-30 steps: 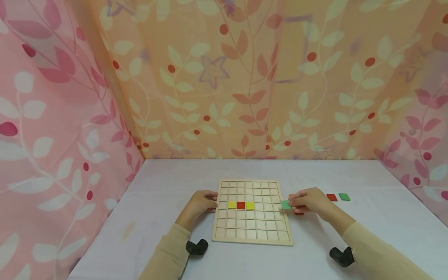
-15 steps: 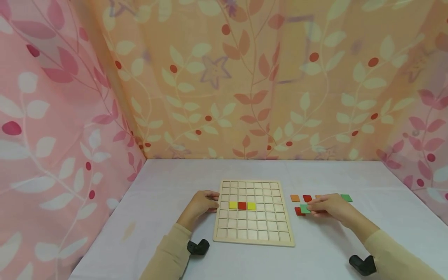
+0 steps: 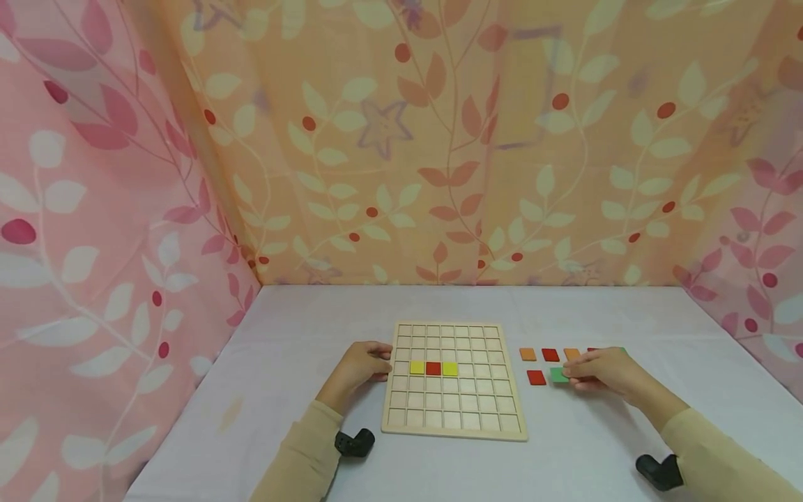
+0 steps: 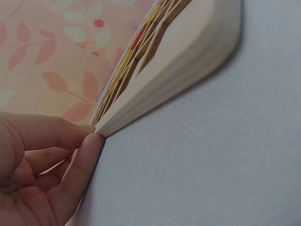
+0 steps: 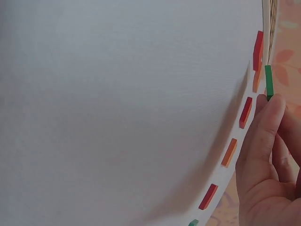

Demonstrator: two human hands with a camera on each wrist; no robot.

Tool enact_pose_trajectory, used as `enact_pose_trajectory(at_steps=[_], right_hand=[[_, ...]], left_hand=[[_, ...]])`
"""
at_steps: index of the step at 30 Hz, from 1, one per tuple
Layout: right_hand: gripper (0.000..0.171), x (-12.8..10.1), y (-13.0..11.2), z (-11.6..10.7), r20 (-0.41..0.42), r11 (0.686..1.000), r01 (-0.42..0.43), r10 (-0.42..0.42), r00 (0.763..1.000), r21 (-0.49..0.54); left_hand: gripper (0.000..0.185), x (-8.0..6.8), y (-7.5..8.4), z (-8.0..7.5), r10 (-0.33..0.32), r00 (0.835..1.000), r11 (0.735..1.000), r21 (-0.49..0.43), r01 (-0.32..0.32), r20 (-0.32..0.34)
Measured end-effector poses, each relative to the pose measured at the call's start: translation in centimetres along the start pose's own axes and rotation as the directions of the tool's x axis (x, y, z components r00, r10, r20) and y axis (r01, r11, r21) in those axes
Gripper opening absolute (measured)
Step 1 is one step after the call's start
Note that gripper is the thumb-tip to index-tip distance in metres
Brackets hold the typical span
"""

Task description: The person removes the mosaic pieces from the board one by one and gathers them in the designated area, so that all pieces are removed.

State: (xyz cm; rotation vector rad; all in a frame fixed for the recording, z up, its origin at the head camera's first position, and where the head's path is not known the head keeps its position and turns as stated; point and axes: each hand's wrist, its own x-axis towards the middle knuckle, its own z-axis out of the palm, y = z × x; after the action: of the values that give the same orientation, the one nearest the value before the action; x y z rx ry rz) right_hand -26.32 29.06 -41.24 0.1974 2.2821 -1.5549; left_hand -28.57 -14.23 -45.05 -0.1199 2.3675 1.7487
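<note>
Bench under a pale cloth, leaf-print curtains hung on three sides. Wooden grid board lies flat near the middle of the bench; one row holds three tiles side by side — yellow tile, red tile, second yellow tile. Left hand rests at the board's left edge, fingers curled, fingertips touching the board's rim in the left wrist view; it steadies the board rather than lifting it. Right hand is out on the bench to the right of the board, well apart from it, fingers pinching a green tile that sits low at the cloth — whether it touches the cloth cannot be told. Right wrist view shows the same green tile edge-on at the fingertips. Loose tiles near that hand: a red one just left of the green tile, and behind them a row — orange, red, orange — with further pieces partly hidden by the hand.
</note>
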Motion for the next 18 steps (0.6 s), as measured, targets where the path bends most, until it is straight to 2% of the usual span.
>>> enact_pose_trajectory(at_steps=[7,15,18], right_hand=[[0.037,0.43,0.44,-0.26,-0.002,0.999,-0.040,0.040,0.999,0.028],[0.039,0.57,0.32,0.11,-0.070,0.994,-0.108,0.107,0.992,-0.008],[0.038,0.56,0.22,0.19,-0.070,0.994,-0.105,0.104,0.992,-0.018]], left_hand=[[0.043,-0.11,0.04,-0.04,0.002,1.000,1.000,0.002,-0.002,-0.009],[0.042,-0.22,0.12,0.03,0.004,1.000,1.000,0.016,-0.004,-0.009],[0.041,-0.21,0.12,0.02,-0.002,1.000,1.000,0.010,0.002,-0.007]])
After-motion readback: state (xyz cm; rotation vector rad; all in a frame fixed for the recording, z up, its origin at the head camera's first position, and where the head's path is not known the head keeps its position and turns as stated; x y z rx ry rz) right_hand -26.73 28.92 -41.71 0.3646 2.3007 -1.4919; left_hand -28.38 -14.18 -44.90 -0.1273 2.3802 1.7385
